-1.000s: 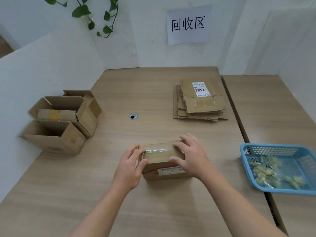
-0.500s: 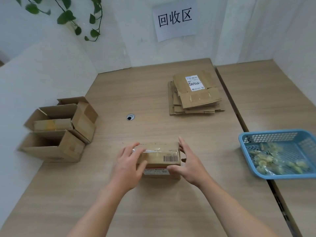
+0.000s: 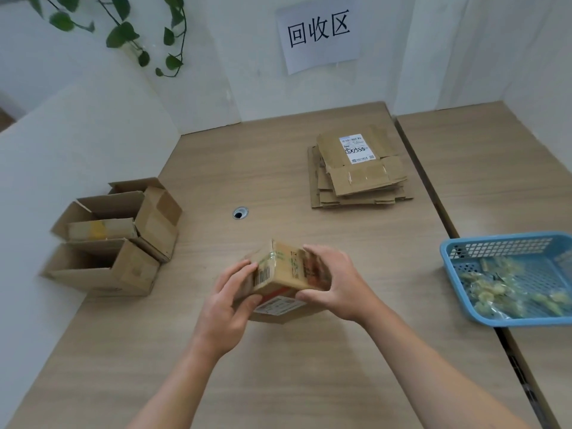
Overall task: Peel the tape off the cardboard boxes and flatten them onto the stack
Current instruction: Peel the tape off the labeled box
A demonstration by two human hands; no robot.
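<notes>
The left hand's fingers (image 3: 243, 271) were curled round the left end of the small taped box (image 3: 289, 275), thumb on its near side. The right hand's fingers (image 3: 314, 253) were bent over the far top edge, with that thumb pinching the near lower corner. So the left hand (image 3: 226, 308) and the right hand (image 3: 337, 286) both gripped the box, just below the middle of the frame, close above the table (image 3: 278, 382).

Half a second before, the box lay flat and square-on between the hands. Now it had been swung round and tipped, one corner raised, with its barcoded end turned toward the left fingers. That looked like a search for a loose end of the clear tape (image 3: 275, 258) that ran over the top. Peeling had probably not begun, and the box was still closed and unflattened.

A barcode sticker (image 3: 262, 275) showed on the left face, its digits too small to read. A white label (image 3: 278, 305) edged in red sat on the near face, its print blurred.

On the stack of flattened cardboard (image 3: 356, 181), right of centre and higher up, a shipping label (image 3: 356, 148) bore handwriting like "30555". The wall sign (image 3: 318, 32) at top centre read "回收区". Open boxes (image 3: 117, 243) waited at the left, and a blue basket (image 3: 495, 239) with crumpled tape stood at the right edge.
</notes>
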